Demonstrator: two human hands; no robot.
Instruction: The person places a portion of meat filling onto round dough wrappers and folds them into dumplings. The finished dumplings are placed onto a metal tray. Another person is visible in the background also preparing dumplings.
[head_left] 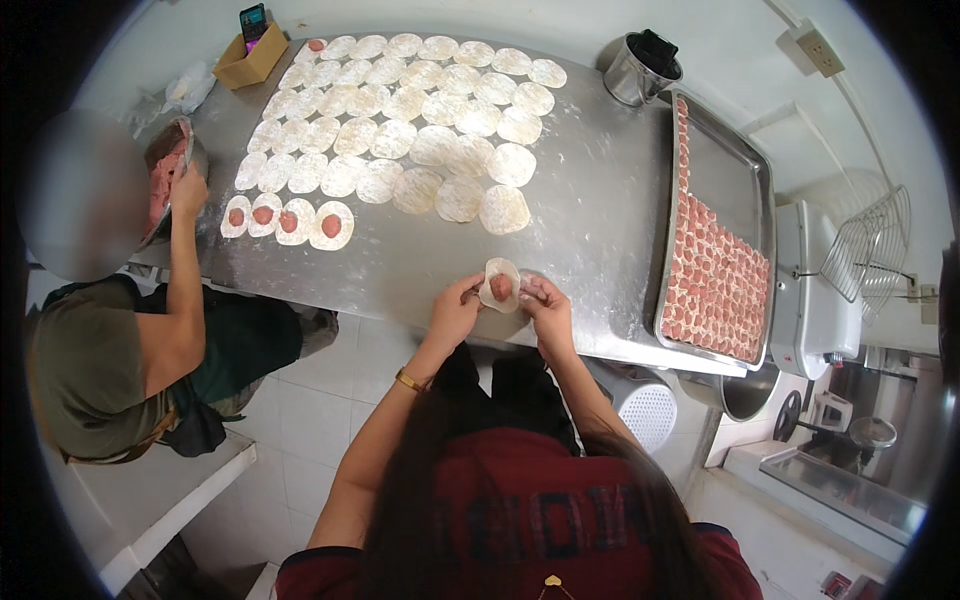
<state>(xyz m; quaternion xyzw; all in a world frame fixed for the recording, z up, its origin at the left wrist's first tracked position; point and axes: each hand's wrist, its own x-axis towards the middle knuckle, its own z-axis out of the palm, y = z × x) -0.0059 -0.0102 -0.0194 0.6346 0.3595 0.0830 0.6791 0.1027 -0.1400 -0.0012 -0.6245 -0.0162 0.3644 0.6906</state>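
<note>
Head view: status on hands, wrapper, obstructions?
Left hand grips wrapper by left edge; right hand at its right edge. Wrapper open, reddish filling exposed. Nothing visibly in the way; tray apart, right.

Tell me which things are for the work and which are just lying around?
For the work: held filled wrapper, flat dough wrappers, pink filling, metal tray, filled pieces.

Probably just lying around: smartphone, cardboard box, plastic bag, metal bucket.
</note>
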